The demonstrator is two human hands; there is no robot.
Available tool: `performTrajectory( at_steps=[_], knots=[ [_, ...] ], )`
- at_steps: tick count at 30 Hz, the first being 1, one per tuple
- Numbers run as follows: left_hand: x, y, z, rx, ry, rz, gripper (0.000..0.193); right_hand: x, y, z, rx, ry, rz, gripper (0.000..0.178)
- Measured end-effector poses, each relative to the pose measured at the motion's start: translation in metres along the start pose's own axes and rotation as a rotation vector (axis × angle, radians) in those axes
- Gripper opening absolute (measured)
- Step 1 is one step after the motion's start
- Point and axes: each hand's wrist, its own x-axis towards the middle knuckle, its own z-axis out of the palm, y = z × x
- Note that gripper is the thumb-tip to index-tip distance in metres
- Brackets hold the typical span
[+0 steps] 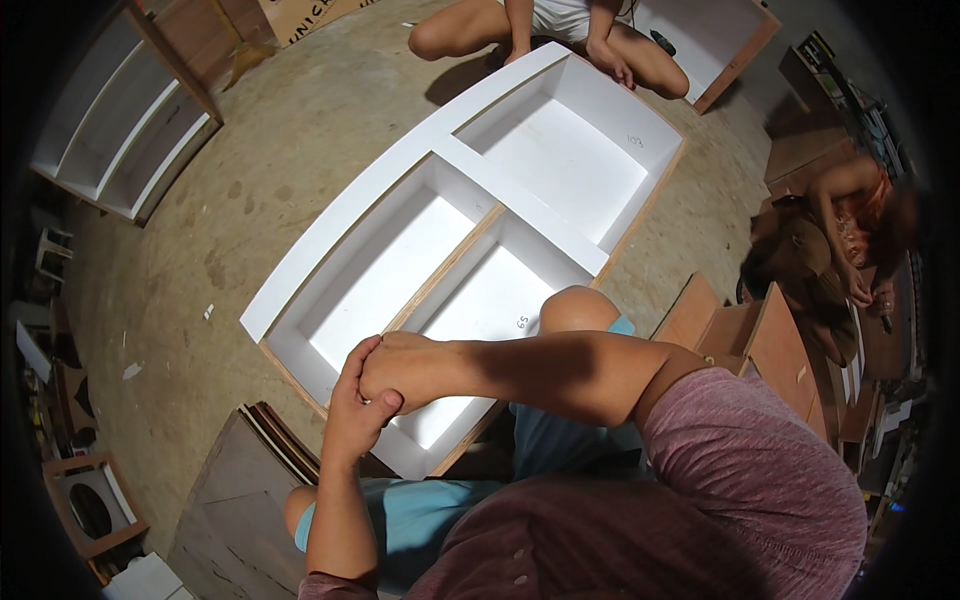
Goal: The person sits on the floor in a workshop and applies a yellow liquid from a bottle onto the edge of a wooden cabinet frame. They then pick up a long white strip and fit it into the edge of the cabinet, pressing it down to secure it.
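Note:
A white cabinet carcass point(436, 137) with raw plywood edges lies on the floor before me, its three compartments facing up. A plywood-edged divider point(446, 266) parts the two near compartments. Over the near end of the cabinet, my left hand point(352, 408) is closed around my right hand point(405, 368), its thumb pressed on the underside. The right forearm reaches across from the right. Fingers of the right hand are hidden under the left, so whether it grips anything does not show. Between my knees stands the nearest corner of the cabinet.
Across the cabinet, another person point(548, 20) squats with hands near its far end. A second person point(858, 225) sits at right by wooden pieces. A white shelf unit point(120, 120) stands far left; brown panels point(245, 490) lean near my left knee. A plywood box point(735, 335) is right.

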Motion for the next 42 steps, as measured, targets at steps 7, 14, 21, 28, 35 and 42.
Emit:
performTrajectory(
  at_steps=[7, 14, 21, 28, 35, 42],
  knots=[
    [0.002, 0.0, 0.001, 0.055, 0.011, 0.007, 0.112, 0.0, 0.007, 0.006, -0.005, 0.002, 0.011, 0.01],
    [0.002, 0.001, 0.0, 0.034, 0.005, 0.017, 0.111, 0.0, 0.005, 0.003, -0.001, -0.022, -0.001, 0.011],
    [0.001, 0.002, -0.002, 0.055, 0.01, 0.023, 0.111, 0.0, -0.001, -0.004, -0.001, -0.057, 0.005, 0.012],
    [0.001, 0.006, 0.001, 0.022, 0.009, 0.021, 0.111, 0.001, 0.004, 0.001, -0.023, 0.003, 0.034, 0.009],
    [0.005, -0.011, -0.008, 0.081, 0.046, 0.114, 0.105, 0.0, 0.014, 0.003, -0.057, -0.04, 0.072, 0.015],
    [0.034, -0.041, -0.026, 0.383, 0.348, 0.112, 0.073, -0.01, 0.047, -0.068, -0.07, 0.049, 0.244, 0.024]
  ],
)
